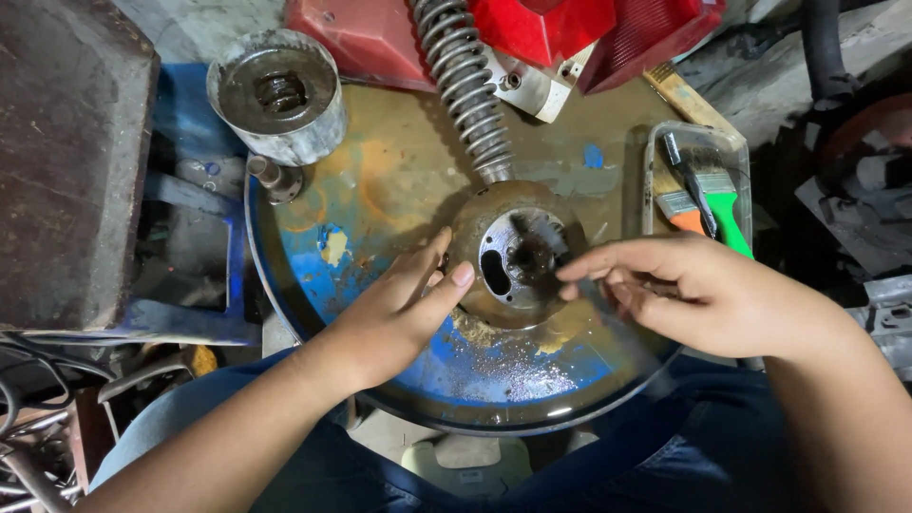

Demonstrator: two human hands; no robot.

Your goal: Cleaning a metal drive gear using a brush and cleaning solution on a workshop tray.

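1. I see my left hand lying on the blue drum top, fingers loosely spread, its thumb tip touching the left rim of the round metal hub.
2. The hub sits near the middle of the drum top, rusty and greasy, with a bright inner plate, an oval slot and a dark centre.
3. My right hand comes in from the right, fingers drawn narrow together, the fingertips at the hub's right edge. I cannot tell whether they pinch anything small.
4. A coil spring runs down from the top edge and ends at the hub's upper rim.
5. A grimy metal cylinder stands at the drum's upper left, well apart from both hands.
6. A tray to the right holds a paintbrush with a green handle.
7. Red plastic parts lie along the top.
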